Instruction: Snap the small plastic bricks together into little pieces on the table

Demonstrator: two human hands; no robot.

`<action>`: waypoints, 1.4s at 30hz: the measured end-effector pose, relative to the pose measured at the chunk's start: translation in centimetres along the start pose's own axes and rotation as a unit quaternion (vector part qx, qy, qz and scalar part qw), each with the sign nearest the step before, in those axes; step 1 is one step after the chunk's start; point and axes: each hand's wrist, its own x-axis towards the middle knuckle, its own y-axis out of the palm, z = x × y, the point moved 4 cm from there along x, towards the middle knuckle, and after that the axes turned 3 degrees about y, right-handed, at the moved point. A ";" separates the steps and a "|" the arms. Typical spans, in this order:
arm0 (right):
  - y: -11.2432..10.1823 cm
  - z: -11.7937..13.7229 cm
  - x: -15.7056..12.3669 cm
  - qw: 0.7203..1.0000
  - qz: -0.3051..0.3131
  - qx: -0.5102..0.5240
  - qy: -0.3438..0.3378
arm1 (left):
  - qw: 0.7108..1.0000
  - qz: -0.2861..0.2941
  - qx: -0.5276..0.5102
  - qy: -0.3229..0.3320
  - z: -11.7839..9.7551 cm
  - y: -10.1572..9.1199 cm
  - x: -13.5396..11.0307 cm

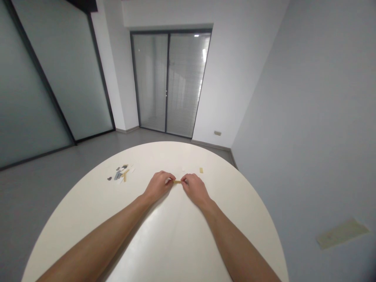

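My left hand (158, 186) and right hand (195, 190) pinch opposite ends of a small tan bar (177, 181) over the round white surface (73, 235), fingertips pressed close for a steady hold. A scattered pile of small building pieces (120, 173) lies off to my left.

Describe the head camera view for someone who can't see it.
The left hand and right hand pinch a small tan stick between them above a round white table. Small gray and tan pieces lie further left.
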 end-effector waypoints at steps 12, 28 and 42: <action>0.2 -0.1 0.0 1.000 0.006 0.002 0.004 | 1.000 -0.001 0.012 -0.008 0.0 -0.1 0.0; -0.2 0.2 -0.2 1.000 -0.001 -0.002 0.000 | 1.000 0.017 0.014 0.005 -0.6 -0.5 0.0; 0.1 0.1 -0.2 0.999 -0.017 0.019 -0.039 | 1.000 0.015 0.011 0.005 -0.5 -0.1 0.0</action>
